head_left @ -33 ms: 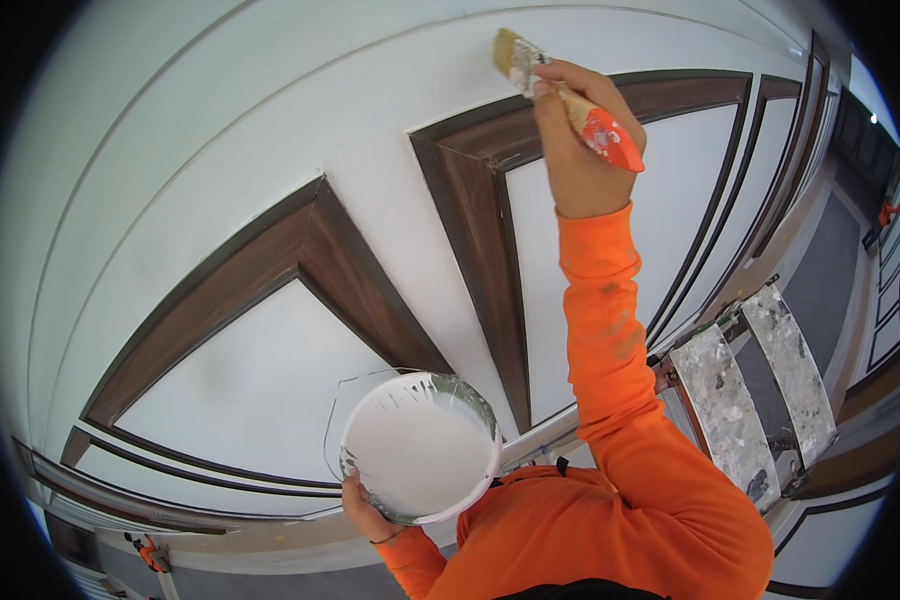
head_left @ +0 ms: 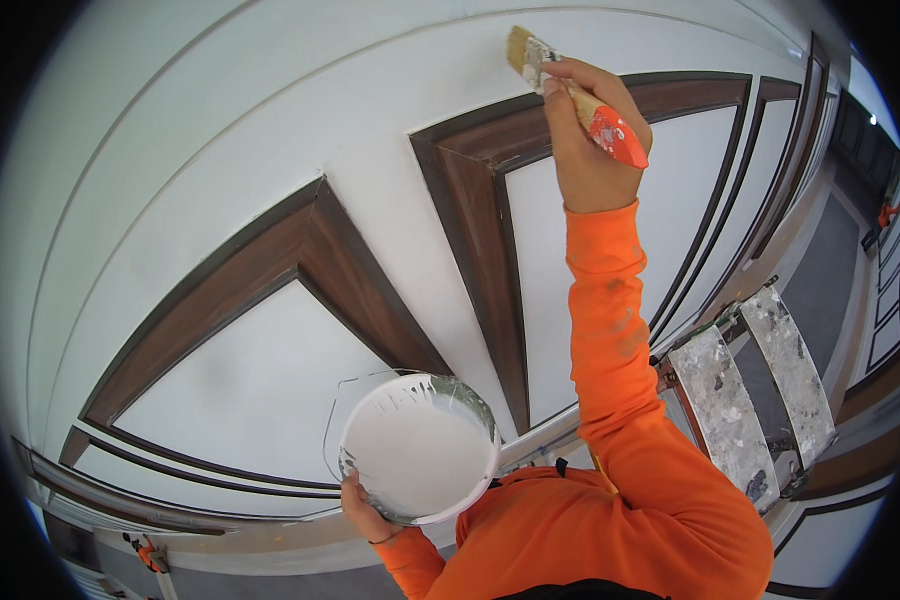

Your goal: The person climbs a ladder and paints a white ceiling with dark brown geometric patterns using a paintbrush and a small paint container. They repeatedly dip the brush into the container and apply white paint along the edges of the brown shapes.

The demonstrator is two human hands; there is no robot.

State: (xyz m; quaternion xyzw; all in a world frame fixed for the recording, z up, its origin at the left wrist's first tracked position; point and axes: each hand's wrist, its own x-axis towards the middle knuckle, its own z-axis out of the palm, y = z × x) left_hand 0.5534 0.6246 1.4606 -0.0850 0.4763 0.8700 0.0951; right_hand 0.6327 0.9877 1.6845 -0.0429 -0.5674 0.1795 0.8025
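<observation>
My right hand is raised to the white wall, its fingers closed round a paintbrush. The brush has pale bristles, a paint-smeared ferrule and a wooden handle with an orange end. Its bristles point up and left at the white band above the dark brown trim; whether they touch the wall, I cannot tell. Low in front of my chest, my left hand grips the near left side of a round bucket of white paint. The bucket's wire handle hangs over its left side.
Paint-spattered planks of a ladder or platform stand to my right. Brown-framed white panels run along the wall. One person in orange is far off at the lower left, and another at the far right.
My right hand has shifted slightly to the right along the wall with the paintbrush. My left hand and the bucket have hardly moved.
</observation>
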